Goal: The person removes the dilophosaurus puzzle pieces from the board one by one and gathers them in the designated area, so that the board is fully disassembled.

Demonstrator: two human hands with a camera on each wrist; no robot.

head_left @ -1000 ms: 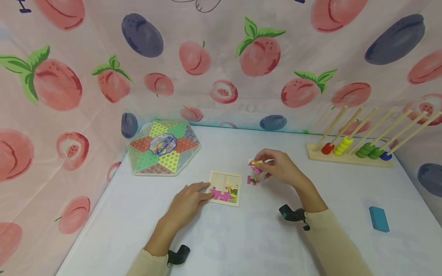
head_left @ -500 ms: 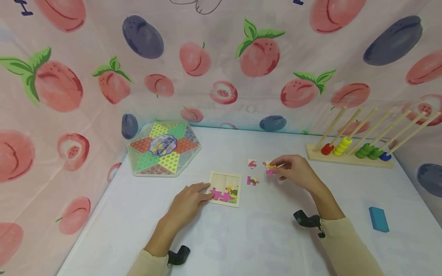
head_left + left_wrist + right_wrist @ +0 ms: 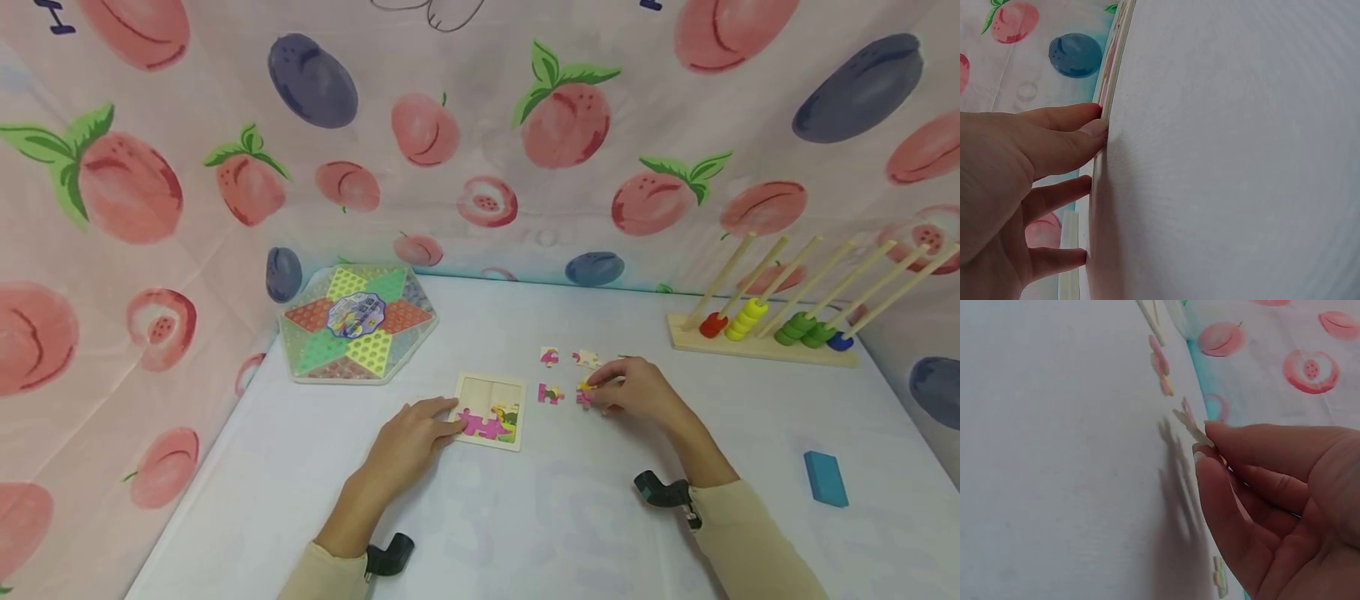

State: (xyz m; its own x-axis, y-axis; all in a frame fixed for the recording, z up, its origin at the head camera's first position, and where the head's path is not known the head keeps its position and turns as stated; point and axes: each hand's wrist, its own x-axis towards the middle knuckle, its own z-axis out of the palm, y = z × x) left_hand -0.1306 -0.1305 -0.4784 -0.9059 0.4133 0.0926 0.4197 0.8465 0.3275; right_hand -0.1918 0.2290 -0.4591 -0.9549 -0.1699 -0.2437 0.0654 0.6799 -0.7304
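Observation:
My left hand [image 3: 408, 437] rests its fingertips on the left side of a small square wooden puzzle tray [image 3: 467, 385]. Joined pink and green pieces [image 3: 483, 423] fill the tray's near part; bare wood shows behind them. In the left wrist view, the thumb and index finger touch the tray's edge. My right hand [image 3: 633, 392] pinches a pink and yellow jigsaw piece [image 3: 583, 397] between thumb and index finger. The right wrist view shows this piece [image 3: 1190, 427] tilted, partly covered by the fingertips. Loose jigsaw pieces lie nearby: two [image 3: 549, 357] [image 3: 551, 393] beside the tray, another [image 3: 586, 358] behind the held one.
A hexagonal Chinese checkers board [image 3: 356, 325] lies at the back left. At the back right stands a wooden bead rack [image 3: 761, 342] with tall pegs. A blue block [image 3: 826, 478] lies on the right. Another loose piece [image 3: 1220, 577] shows beneath my right hand.
My right hand has moved right from beside the tray, then slightly nearer to me. Loose pieces now lie apart where it passed, and it pinches one. My left hand stays on the tray.

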